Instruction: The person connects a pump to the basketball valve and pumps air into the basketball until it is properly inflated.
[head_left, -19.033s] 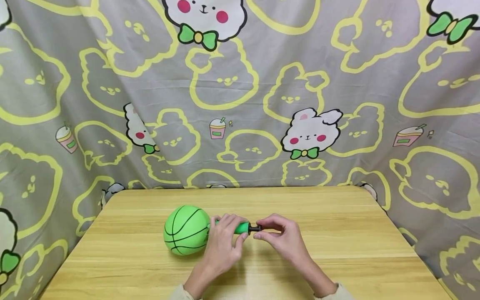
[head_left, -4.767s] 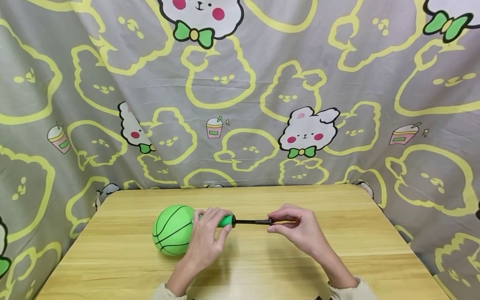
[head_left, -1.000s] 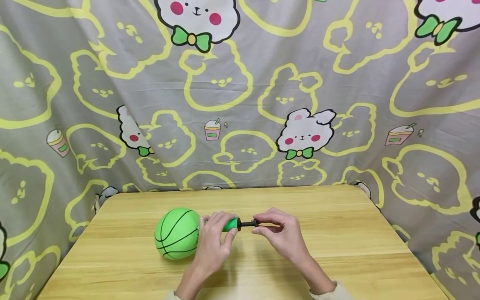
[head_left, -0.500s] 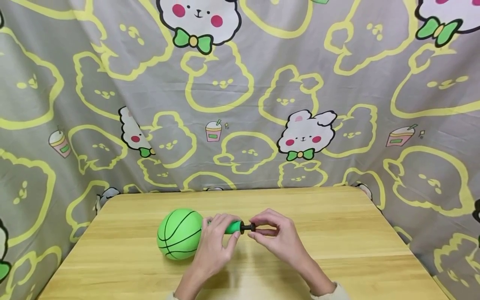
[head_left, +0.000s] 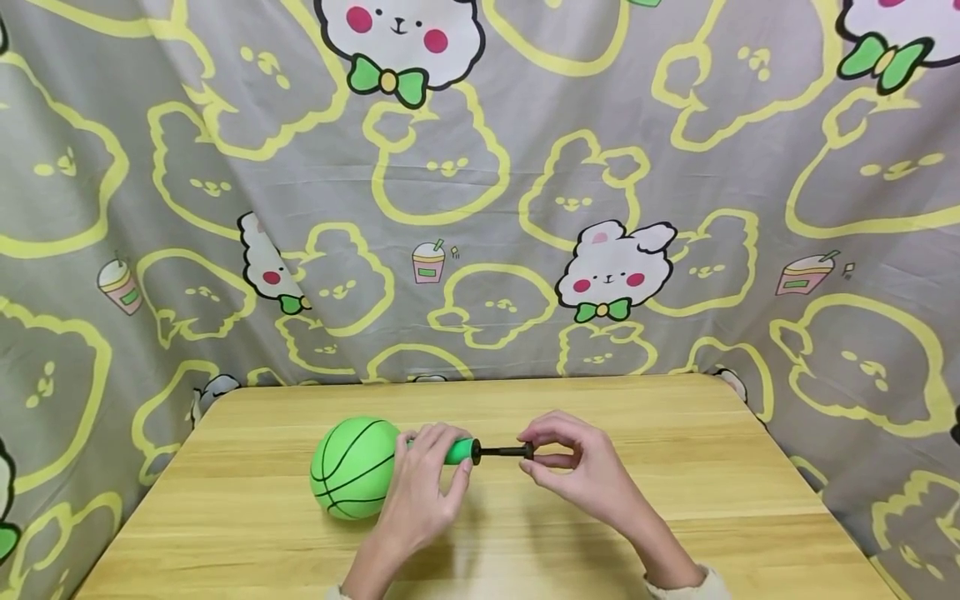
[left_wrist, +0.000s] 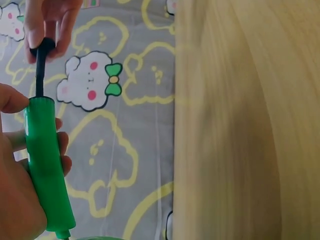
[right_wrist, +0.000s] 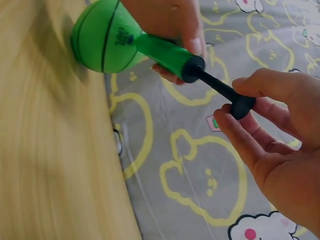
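A green ball with black basketball lines [head_left: 354, 468] sits at the left of the table's middle. Against its right side stands a green hand pump [left_wrist: 47, 160], its nozzle end toward the ball. My left hand [head_left: 422, 492] grips the pump's barrel, fingers over the top and thumb in front. In the right wrist view the pump's tip meets the ball [right_wrist: 105, 37] near a dark spot. My right hand [head_left: 585, 467] pinches the black plunger handle [right_wrist: 242, 106] between thumb and fingertips. The black rod [head_left: 504, 451] shows partly drawn out of the barrel.
A light wooden table [head_left: 675, 492] lies beneath the hands. Grey cloth [head_left: 480, 183] with yellow outlines and rabbit faces hangs behind the table and on both sides of it.
Half a second ago the plunger was pushed nearly in; my right hand has since drawn it out to the right. Pump, left hand and ball have shifted slightly left.
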